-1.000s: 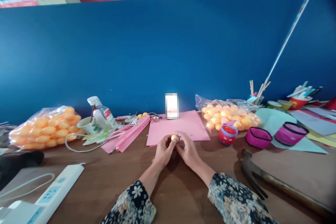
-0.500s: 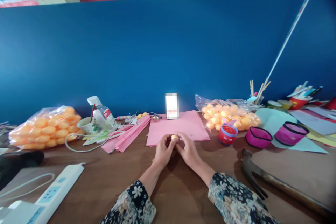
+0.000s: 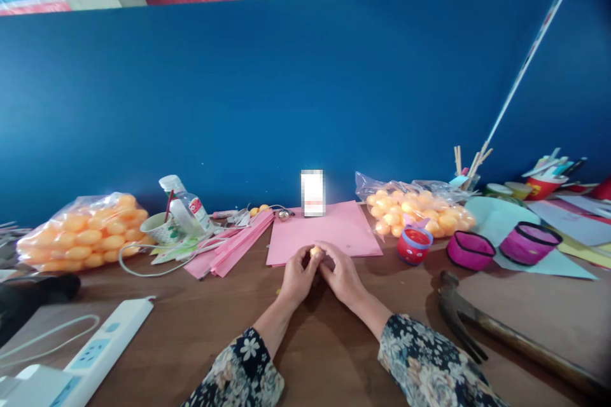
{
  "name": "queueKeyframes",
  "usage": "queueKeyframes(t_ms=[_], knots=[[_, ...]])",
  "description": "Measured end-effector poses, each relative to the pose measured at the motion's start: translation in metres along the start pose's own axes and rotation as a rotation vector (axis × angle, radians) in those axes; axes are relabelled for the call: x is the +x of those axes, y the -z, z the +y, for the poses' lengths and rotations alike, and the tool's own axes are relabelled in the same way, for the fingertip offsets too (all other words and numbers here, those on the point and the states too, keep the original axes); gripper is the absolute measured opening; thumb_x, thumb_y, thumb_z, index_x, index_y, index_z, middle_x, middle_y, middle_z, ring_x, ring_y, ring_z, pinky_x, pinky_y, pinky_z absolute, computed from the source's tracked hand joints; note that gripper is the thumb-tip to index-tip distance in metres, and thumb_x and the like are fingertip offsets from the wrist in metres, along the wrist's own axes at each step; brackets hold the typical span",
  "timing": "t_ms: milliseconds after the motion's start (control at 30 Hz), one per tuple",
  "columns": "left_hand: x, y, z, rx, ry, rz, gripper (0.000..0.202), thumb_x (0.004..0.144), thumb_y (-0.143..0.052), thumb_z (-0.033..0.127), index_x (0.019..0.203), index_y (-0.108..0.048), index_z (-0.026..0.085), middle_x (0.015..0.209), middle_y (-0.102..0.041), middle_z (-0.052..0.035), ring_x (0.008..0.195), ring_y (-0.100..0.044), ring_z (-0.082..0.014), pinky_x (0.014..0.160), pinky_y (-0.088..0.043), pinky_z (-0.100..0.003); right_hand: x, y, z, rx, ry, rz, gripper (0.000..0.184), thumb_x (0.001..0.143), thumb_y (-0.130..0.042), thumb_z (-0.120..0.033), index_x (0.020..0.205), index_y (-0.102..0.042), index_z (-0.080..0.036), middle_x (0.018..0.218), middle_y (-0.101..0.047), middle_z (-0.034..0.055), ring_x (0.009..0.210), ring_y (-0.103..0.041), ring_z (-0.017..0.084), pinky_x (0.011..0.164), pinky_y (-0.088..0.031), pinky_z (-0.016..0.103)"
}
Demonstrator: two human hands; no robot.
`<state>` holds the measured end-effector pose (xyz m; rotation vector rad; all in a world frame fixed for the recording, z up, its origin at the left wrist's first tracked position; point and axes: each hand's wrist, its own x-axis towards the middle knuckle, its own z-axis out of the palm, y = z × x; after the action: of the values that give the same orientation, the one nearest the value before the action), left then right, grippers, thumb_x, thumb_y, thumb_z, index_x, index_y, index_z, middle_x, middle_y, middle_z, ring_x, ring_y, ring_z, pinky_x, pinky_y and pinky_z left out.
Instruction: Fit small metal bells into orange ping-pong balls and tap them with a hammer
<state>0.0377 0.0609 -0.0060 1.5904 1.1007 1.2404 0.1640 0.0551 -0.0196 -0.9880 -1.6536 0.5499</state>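
My left hand (image 3: 298, 276) and my right hand (image 3: 342, 276) meet over the brown table, at the near edge of a pink paper sheet (image 3: 329, 229). Between their fingertips sits a small yellow-orange ball (image 3: 314, 252), mostly hidden by the fingers. The left thumb and forefinger pinch it, while the right fingers curl over its far and right side. Both hands are closed. On the sheet's far side, a small upright screen (image 3: 313, 194) leans near the blue wall, its content blurred out.
Bags of orange balls lie at left (image 3: 86, 232) and right (image 3: 415, 210). A hammer (image 3: 515, 331) rests at right front, a power strip (image 3: 102, 343) at left front. Nearby are a bottle (image 3: 191, 210), pink paper strips (image 3: 238, 245), a red cup (image 3: 414, 247) and magenta rings (image 3: 471, 249).
The fingers have shifted slightly round the ball, with the right fingertips a little farther left over it. Everything else stays in place.
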Motion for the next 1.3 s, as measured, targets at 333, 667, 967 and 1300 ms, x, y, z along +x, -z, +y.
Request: queueKeyframes(t_ms=[333, 667, 967, 1300], knots=[[0.0005, 0.0006, -0.0052, 0.079, -0.035, -0.012, 0.034, 0.082, -0.042, 0.043, 0.089, -0.062, 0.016, 0.08, -0.066, -0.0043, 0.076, -0.059, -0.019, 0.07, -0.045, -0.028, -0.0006, 0.0003, 0.0005, -0.017, -0.002, -0.032, 0.044, 0.075, -0.05, -0.008, 0.117, -0.05, -0.022, 0.111, -0.059, 0.0072, 0.104, -0.055, 0.02, 0.09, -0.045, 0.037], [-0.0002, 0.0008, -0.0005, 0.02, -0.003, -0.009, 0.037, 0.082, -0.041, 0.044, 0.085, -0.062, 0.014, 0.076, -0.064, -0.004, 0.072, -0.058, -0.018, 0.066, -0.046, -0.026, -0.0009, -0.0003, 0.0017, -0.016, -0.019, -0.045, 0.039, 0.079, -0.051, -0.014, 0.117, -0.05, -0.021, 0.113, -0.059, 0.008, 0.104, -0.055, 0.021, 0.089, -0.046, 0.037], [-0.0007, -0.0004, 0.0023, -0.021, 0.003, -0.03, 0.034, 0.078, -0.052, 0.04, 0.098, -0.06, 0.014, 0.088, -0.066, -0.0069, 0.082, -0.059, -0.0194, 0.075, -0.045, -0.028, 0.0001, -0.0002, 0.0005, 0.039, 0.014, -0.059, 0.044, 0.079, -0.045, -0.008, 0.12, -0.048, -0.023, 0.12, -0.055, 0.0078, 0.11, -0.051, 0.02, 0.091, -0.045, 0.036], [-0.0017, 0.0001, 0.0026, 0.045, -0.008, -0.025, 0.036, 0.077, -0.052, 0.041, 0.1, -0.059, 0.013, 0.088, -0.066, -0.0068, 0.081, -0.059, -0.0194, 0.074, -0.046, -0.03, -0.0004, 0.0003, -0.0007, 0.055, 0.047, -0.076, 0.051, 0.072, -0.046, -0.003, 0.119, -0.05, -0.022, 0.121, -0.055, 0.0065, 0.112, -0.05, 0.02, 0.097, -0.041, 0.037]])
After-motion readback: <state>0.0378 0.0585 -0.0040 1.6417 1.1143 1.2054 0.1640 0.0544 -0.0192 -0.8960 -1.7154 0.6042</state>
